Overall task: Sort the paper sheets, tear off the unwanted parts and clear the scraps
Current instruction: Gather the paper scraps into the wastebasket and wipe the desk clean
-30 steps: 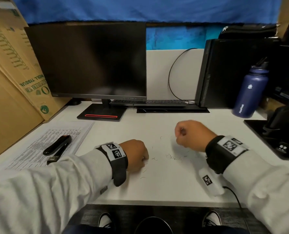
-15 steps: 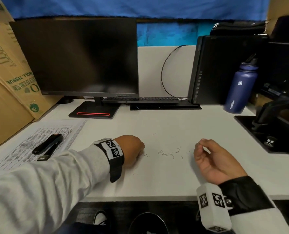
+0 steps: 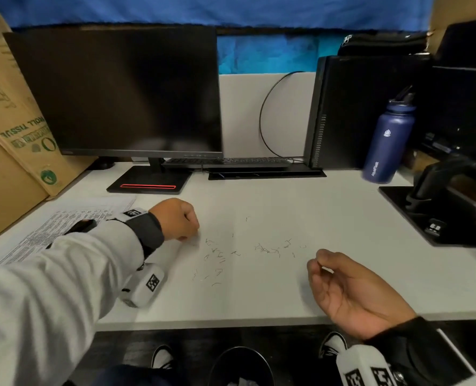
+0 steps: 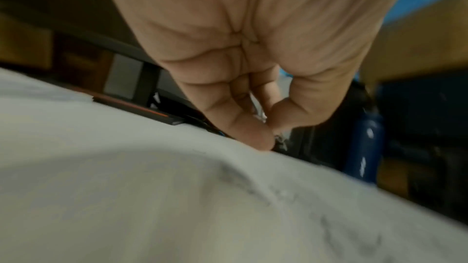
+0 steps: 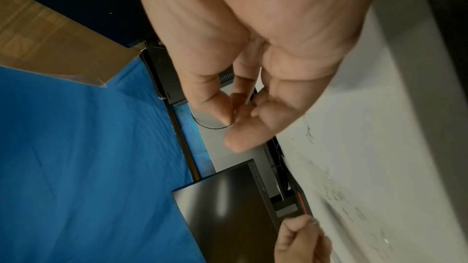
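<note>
Several loose bent staples (image 3: 270,249) lie scattered on the white desk (image 3: 231,310), with more of them (image 3: 217,257) beside my left hand. My left hand (image 3: 192,235) is curled into a fist with its knuckles on the desk; in the left wrist view its thumb and fingers (image 4: 269,133) pinch small shiny staple bits. My right hand (image 3: 319,263) hovers palm up near the front edge, thumb against curled fingertips (image 5: 233,121), with a thin dark sliver showing there. The printed paper sheets (image 3: 64,227) lie at the far left, partly hidden by my left sleeve.
A black stapler-like tool (image 3: 82,225) rests on the sheets. A monitor (image 3: 125,93), keyboard (image 3: 225,162), computer tower (image 3: 365,112) and blue bottle (image 3: 387,140) line the back. A dark stand (image 3: 437,215) sits at right. A round bin (image 3: 241,366) stands under the desk edge.
My right hand turned from a knuckles-up fist over the staples to palm up and drew back toward the front right edge. My left hand stayed curled near the staples.
</note>
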The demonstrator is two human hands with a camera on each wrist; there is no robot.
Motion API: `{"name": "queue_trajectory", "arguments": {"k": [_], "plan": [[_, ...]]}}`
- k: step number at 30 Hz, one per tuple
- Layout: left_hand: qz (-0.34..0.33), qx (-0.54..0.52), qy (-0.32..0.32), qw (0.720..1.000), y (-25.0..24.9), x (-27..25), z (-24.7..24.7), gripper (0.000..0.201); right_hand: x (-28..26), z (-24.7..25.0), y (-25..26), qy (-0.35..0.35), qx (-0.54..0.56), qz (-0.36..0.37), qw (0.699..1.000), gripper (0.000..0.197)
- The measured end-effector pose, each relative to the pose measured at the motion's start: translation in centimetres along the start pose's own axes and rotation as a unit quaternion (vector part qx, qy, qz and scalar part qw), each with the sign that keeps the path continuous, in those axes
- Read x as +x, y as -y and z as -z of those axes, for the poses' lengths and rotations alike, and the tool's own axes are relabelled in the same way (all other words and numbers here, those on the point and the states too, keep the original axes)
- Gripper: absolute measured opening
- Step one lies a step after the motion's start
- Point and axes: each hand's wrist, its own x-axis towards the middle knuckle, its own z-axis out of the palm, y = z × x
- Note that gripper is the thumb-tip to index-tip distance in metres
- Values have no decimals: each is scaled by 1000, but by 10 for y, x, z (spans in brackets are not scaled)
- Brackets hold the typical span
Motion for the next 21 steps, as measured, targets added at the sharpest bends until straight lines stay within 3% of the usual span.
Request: {"name": "queue_trajectory", "arguments": {"k": [2, 4, 6, 8, 10, 12, 16, 21], "plan": [[55, -197, -5, 979, 9, -7, 10, 10, -3, 3, -2, 22, -28, -29, 999, 55], [88, -352, -1, 932, 15, -16, 16, 12, -8, 4, -7, 58, -67, -63, 994, 47], [107, -491, 2, 865, 18, -28, 19, 14, -16, 5, -15, 100, -108, -109, 983, 40], [121, -615, 13, 779, 21, -43, 20, 15, -25, 10, -25, 132, -135, -161, 969, 33], [107, -706, 54, 698, 23, -63, 18, 16, -31, 20, -39, 138, -154, -210, 956, 26], [81, -759, 102, 638, 23, -89, 10, 19, -30, 34, -54, 125, -169, -244, 947, 21], [76, -786, 172, 588, 25, -141, -31, 29, -11, 67, -76, 63, -202, -276, 938, 16], [189, -779, 211, 559, 42, -176, -111, 38, 37, 104, -103, -53, -244, -272, 929, 15]]}}
